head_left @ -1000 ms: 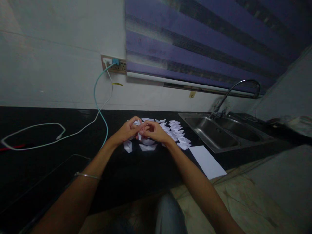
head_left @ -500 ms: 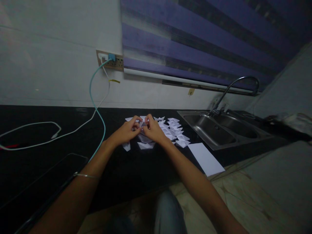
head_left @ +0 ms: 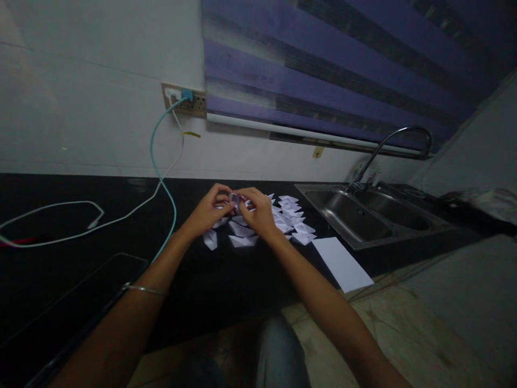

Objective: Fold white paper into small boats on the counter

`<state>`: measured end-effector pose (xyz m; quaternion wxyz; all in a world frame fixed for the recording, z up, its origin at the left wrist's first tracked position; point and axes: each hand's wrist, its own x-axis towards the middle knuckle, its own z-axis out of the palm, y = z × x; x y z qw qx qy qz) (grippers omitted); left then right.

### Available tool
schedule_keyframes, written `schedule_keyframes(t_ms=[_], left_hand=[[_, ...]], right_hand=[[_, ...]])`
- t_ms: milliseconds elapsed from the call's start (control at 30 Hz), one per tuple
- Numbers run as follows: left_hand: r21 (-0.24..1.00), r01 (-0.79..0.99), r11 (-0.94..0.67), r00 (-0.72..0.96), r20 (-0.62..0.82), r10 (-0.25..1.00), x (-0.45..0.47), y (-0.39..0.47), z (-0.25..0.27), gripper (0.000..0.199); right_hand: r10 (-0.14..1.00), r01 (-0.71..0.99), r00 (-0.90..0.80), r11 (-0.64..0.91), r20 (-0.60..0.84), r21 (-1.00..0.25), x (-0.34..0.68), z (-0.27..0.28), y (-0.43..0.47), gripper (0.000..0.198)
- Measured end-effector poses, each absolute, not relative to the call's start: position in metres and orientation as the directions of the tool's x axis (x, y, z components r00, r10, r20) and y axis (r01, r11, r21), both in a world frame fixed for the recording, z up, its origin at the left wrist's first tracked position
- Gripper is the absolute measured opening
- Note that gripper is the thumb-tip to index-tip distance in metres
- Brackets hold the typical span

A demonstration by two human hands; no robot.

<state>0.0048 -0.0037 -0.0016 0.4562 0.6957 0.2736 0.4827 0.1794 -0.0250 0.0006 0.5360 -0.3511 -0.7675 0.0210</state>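
Note:
Between my two hands is a small piece of folded white paper [head_left: 235, 200], raised over the black counter [head_left: 226, 291]. My left hand [head_left: 210, 209] pinches it from the left, and my right hand [head_left: 257, 210] pinches it from the right. Under and behind my hands lie several folded paper boats [head_left: 243, 241], some partly hidden by my fingers. More paper boats [head_left: 291, 213] are bunched in rows to the right of my right hand. One folded paper piece [head_left: 210, 239] lies below my left hand.
A stack of white paper [head_left: 342, 263] lies at the counter's right front edge. Beyond it is a double steel sink [head_left: 355, 215] with a curved faucet [head_left: 388, 141]. A teal cable [head_left: 173, 215] and a white cable [head_left: 133, 207] cross the counter from a wall socket [head_left: 197, 103].
My fingers have shifted on the folded paper, which now stands more upright between them. The hands have lifted slightly, leaving more of the boats beneath in sight.

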Motion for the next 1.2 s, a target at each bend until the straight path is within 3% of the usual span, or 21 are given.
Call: schedule_keyframes(t_ms=[167,367,500,633,867,1200], left_hand=[[0.946,-0.124,-0.299,0.33,0.324,0.887,0.004,-0.002,0.003,0.048],[0.956,-0.005,-0.294,0.498,0.257,0.828,0.001,0.002,0.0,0.045],[0.94,0.004,-0.34,0.472,0.298,0.83,0.0,-0.001,0.0,0.035],[0.934,0.015,-0.358,0.439,0.315,0.841,-0.004,-0.006,0.005,0.026],[0.922,0.052,-0.385,0.663,0.256,0.704,-0.009,-0.008,0.009,0.02],[0.847,0.16,-0.507,0.485,0.379,0.788,0.002,-0.014,0.007,0.048]], right_hand=[[0.548,0.439,-0.108,0.775,0.83,-0.454,0.177,-0.003,-0.026,0.028],[0.514,0.402,-0.063,0.797,0.855,-0.45,0.171,-0.006,-0.027,0.024],[0.61,0.332,-0.032,0.753,0.792,-0.567,0.171,-0.002,-0.029,0.019],[0.774,0.195,-0.043,0.627,0.632,-0.754,0.174,0.004,-0.028,0.021],[0.845,0.142,-0.216,0.523,0.49,-0.84,0.18,0.004,-0.022,0.024],[0.861,0.106,-0.109,0.506,0.496,-0.856,0.18,-0.004,-0.012,0.026]])
